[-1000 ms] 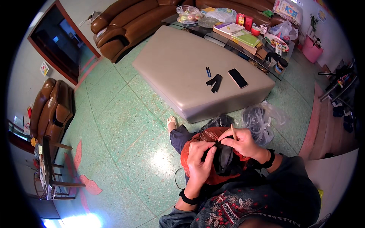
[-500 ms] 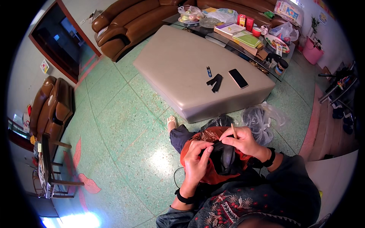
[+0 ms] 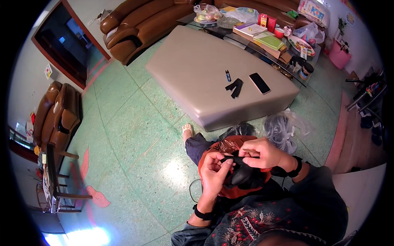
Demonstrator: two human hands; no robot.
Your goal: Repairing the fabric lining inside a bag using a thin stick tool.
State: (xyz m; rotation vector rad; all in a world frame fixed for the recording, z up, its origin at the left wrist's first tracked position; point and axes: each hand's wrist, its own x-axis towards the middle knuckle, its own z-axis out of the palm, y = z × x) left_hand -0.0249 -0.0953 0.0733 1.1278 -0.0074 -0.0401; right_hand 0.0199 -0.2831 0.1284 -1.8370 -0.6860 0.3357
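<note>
My left hand (image 3: 214, 172) pinches the edge of a black fabric piece (image 3: 242, 177) between thumb and fingers. Opposite it, my right hand (image 3: 264, 155) is closed with a thin tan stick (image 3: 251, 151) lying across its fingers, thumb pressed on the black edge. What its fingertips grip exactly is partly hidden. The black piece rests over a red-orange plastic bag (image 3: 230, 143) on my lap. On the beige padded bench ahead lie small blue thread snips (image 3: 228, 75), a folded black strip (image 3: 234, 87) and a black phone (image 3: 259, 83).
Beyond the beige bench (image 3: 184, 61) stands a glass table with books (image 3: 262, 39), bags and a plate (image 3: 301, 45). Clear plastic bags (image 3: 283, 129) lie on the floor by the bench. Brown sofas (image 3: 143, 24) line the back; a wooden chair (image 3: 61, 180) is at left.
The tan stick has tipped from nearly upright to almost level as my right hand turned. The black fabric's opening has folded over between my hands.
</note>
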